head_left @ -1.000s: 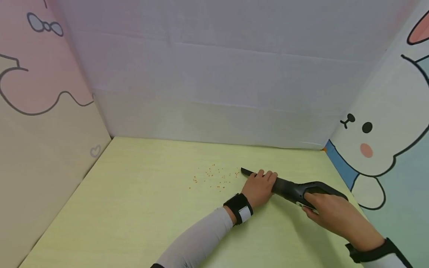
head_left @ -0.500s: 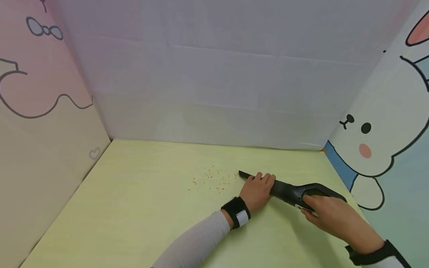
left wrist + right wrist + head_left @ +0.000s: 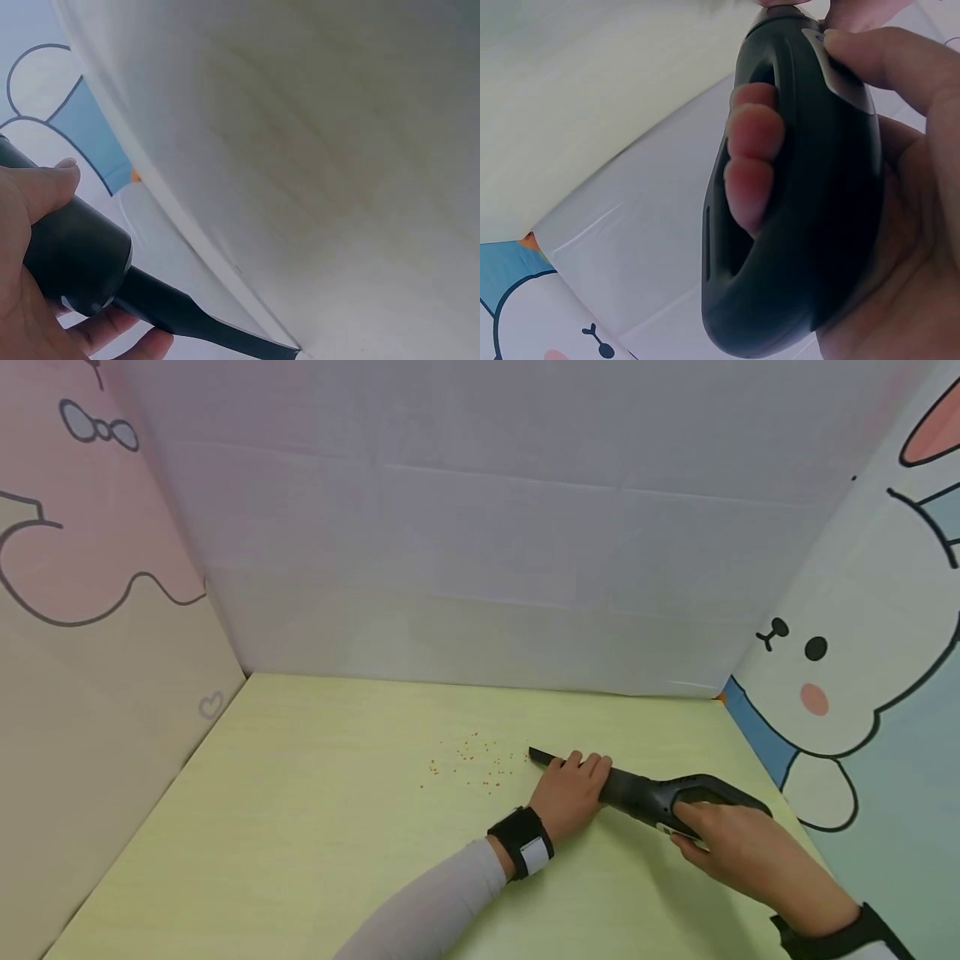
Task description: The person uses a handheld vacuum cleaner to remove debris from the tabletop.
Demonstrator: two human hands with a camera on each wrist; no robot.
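A black handheld vacuum cleaner (image 3: 637, 793) slants across the right part of the table, its narrow nozzle (image 3: 539, 756) pointing left. My left hand (image 3: 572, 793) grips the front of its body; in the left wrist view the thumb and fingers wrap round the dark barrel (image 3: 82, 247). With my right hand (image 3: 750, 852) I hold the looped handle (image 3: 810, 187), fingers through the opening and thumb by a grey panel (image 3: 844, 71). Small orange crumbs (image 3: 468, 757) lie scattered on the table to the left of the nozzle tip, the closest right beside it.
The pale yellow table (image 3: 285, 827) is bounded by a whitish back wall (image 3: 480, 568), a pink and cream left wall (image 3: 97, 710) and a right wall with a cartoon rabbit (image 3: 862, 635). Both wrists wear black straps (image 3: 522, 843).
Both hands and the vacuum cleaner have shifted slightly left and towards me. The nozzle tip has come closer to the rightmost crumbs. The head view has tilted a little.
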